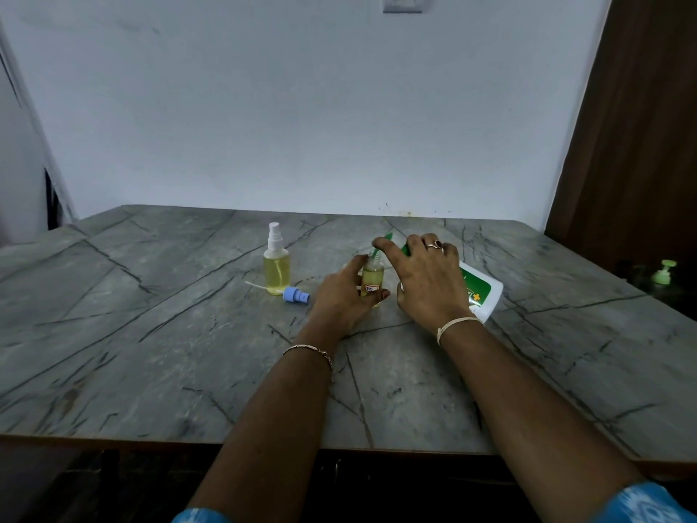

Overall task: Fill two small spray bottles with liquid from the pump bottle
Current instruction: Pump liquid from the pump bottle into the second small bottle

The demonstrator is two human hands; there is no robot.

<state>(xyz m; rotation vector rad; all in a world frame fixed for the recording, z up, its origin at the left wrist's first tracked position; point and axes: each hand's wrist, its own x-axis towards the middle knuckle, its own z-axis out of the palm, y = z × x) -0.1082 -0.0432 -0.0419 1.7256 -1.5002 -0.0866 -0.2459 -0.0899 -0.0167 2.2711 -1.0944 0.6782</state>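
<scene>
Small bottle (pixel 372 275) label: dark characters inside a red border, roughly "1C"; reading uncertain.
Pump bottle (pixel 488 292) label: yellow plus sign; lettering illegible.

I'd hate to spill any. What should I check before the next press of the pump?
1. Small bottle upright, uncapped, gripped by the left hand: ok.
2. Green nozzle at the small bottle's mouth: ok; whether its tip is inside, cannot tell.
3. Right hand holding the tilted pump bottle: ok.
4. Room left in the small bottle: cannot tell; the yellow liquid looks high.
5. Blue spray cap lying on the table within reach: ok.
6. Capped spray bottle filled, standing apart from both hands: ok.
</scene>
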